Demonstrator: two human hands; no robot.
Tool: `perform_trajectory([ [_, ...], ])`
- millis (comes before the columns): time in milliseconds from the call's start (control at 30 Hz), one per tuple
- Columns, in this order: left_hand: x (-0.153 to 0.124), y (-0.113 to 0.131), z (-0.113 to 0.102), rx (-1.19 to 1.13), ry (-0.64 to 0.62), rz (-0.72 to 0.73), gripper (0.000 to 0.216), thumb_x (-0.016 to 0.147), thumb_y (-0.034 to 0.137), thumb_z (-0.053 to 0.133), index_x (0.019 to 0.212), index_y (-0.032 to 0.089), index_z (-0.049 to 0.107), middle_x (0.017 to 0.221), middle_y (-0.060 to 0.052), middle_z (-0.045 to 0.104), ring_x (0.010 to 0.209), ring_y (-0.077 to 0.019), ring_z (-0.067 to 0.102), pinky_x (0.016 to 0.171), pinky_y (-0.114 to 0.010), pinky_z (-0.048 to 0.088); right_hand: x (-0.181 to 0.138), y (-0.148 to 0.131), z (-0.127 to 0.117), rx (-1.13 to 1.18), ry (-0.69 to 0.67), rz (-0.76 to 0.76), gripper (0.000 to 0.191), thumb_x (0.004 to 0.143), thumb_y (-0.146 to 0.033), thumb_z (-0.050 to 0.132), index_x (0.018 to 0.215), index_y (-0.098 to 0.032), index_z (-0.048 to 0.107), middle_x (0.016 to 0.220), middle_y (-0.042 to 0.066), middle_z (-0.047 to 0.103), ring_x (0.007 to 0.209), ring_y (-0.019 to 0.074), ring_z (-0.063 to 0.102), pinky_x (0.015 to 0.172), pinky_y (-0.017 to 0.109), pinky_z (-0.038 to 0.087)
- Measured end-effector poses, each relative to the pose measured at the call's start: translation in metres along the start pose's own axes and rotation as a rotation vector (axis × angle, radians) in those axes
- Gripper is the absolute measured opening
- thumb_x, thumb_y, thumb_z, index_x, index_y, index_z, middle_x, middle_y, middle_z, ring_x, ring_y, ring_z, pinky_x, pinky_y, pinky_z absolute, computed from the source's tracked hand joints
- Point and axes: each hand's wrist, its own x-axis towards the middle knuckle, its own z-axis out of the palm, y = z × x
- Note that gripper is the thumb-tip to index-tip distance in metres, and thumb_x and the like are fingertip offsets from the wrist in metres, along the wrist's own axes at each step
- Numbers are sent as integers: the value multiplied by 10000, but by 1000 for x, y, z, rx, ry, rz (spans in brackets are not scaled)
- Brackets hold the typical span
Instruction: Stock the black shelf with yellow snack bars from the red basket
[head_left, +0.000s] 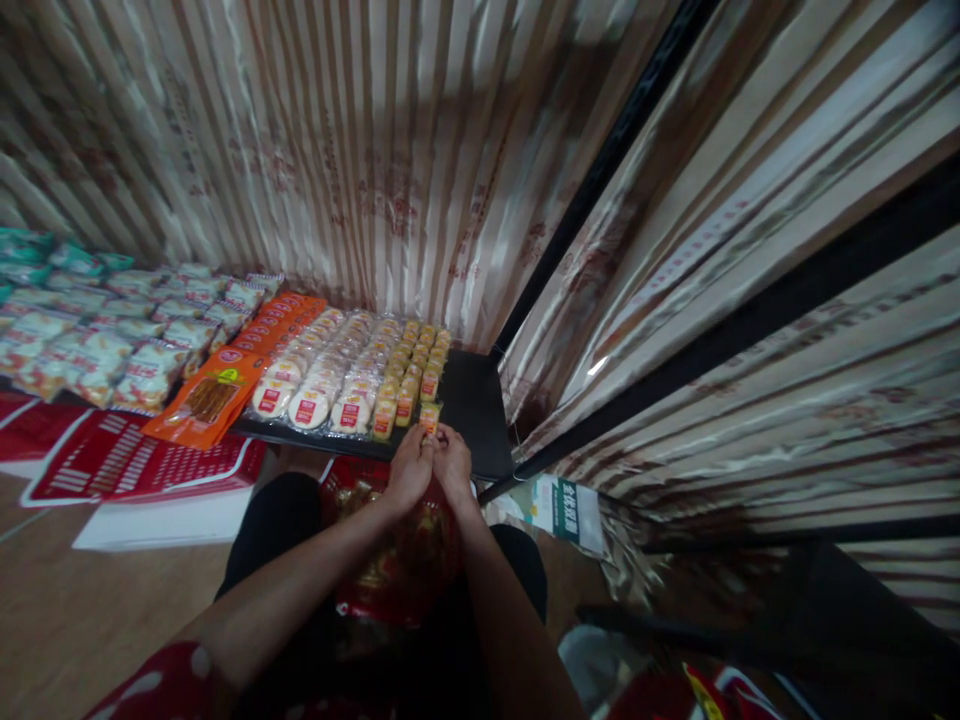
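Note:
My left hand (409,470) and my right hand (453,463) meet at the front edge of a black shelf (472,400). Together they pinch a small yellow snack packet (430,417) at the near end of a row of like packets (417,365). Left of that row lie rows of round white packets with red labels (330,375), then orange packets (225,385). A red bag of snacks (397,560) rests on my lap below my hands.
More white and green snack packs (97,330) fill the shelf's left part. Red and white printed sheets (127,465) lie on the wooden floor at the left. Striped shiny curtains hang behind and to the right. A green-and-white box (566,510) sits by the shelf's corner.

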Motion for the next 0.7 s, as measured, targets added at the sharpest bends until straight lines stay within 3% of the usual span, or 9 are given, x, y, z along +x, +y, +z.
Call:
perform_trajectory([
  [233,12,-7,6,-24,-39,22,405,876,250,413,1227,164,598,1439,-70,471,1386,-181,348,1186,-322,199,19,7,13,57,2,38,261,797,-245,534,1015,-214,673,908,32,681,766,144,622,729,241,479],
  [433,20,2,4,1,-64,20,435,870,211,397,1256,134,583,1441,-86,464,1392,-188,338,1192,-333,193,35,3,15,63,-20,26,294,788,-215,530,1044,-198,673,963,53,676,797,151,625,733,243,484],
  [700,30,-1,7,-48,-62,-43,396,873,231,410,1216,171,600,1426,-67,488,1391,-174,340,1190,-333,179,40,8,13,124,51,49,278,799,-318,535,1015,-209,673,899,31,687,751,142,617,735,258,491],
])
